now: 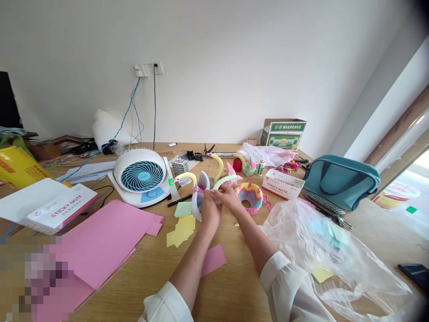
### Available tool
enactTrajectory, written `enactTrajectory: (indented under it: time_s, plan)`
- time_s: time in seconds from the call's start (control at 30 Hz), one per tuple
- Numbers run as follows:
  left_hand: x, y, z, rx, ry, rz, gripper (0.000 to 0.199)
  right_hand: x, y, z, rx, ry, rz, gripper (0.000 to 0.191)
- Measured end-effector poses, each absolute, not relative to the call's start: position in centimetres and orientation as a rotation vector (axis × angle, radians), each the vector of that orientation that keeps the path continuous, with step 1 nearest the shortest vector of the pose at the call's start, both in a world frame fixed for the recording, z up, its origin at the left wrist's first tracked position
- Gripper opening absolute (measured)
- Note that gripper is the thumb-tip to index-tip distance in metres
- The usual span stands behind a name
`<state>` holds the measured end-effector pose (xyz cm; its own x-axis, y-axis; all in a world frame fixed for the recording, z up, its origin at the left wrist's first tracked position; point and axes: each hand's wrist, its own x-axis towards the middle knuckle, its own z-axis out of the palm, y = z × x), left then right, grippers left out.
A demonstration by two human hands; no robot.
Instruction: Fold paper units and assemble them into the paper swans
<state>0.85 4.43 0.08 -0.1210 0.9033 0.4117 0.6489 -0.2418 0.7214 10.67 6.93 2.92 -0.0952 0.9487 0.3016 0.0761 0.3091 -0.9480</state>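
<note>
My left hand (211, 209) and my right hand (228, 197) meet with fingers closed around the lower end of a pale green folded-paper swan neck (224, 180), which curves right to a pink tip. Just behind and left of my left hand is a paper swan (197, 206) with a pale yellow neck and white-lilac body. My hand partly hides it, and I cannot tell whether they touch. Beyond my fingers stands another yellow paper neck (220, 164). Right of my right hand sits a round pink, yellow and blue paper basket (250, 197).
Yellow notes (181, 231) and a pink sheet (213, 259) lie near my forearms. A fan (142, 176) and pink paper (107, 241) are left. Rightward are a sticky-note box (283, 184), a clear plastic bag (321, 250) and a teal bag (342, 181).
</note>
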Motion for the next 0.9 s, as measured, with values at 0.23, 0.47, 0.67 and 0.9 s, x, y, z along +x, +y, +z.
enactTrajectory:
  time_s: [0.23,0.47,0.67,0.9]
  plan:
    - [1.55,4.50,0.51,1.867,1.893,1.172,0.025,10.26,7.08,2.66,-1.055,-1.478,0.916,0.023]
    - [1.42,4.25,0.69,1.882,1.916,1.154,0.032,10.19,7.26,2.63,-1.155,-1.476,0.804,0.024]
    - [1.33,4.19,0.59,1.915,1.909,1.182,0.031,10.21,7.17,2.92,-1.218,-1.475,0.733,0.025]
    - [1.44,4.18,0.26,1.948,1.915,1.221,0.031,10.07,7.02,2.94,-1.256,-1.449,0.708,0.027]
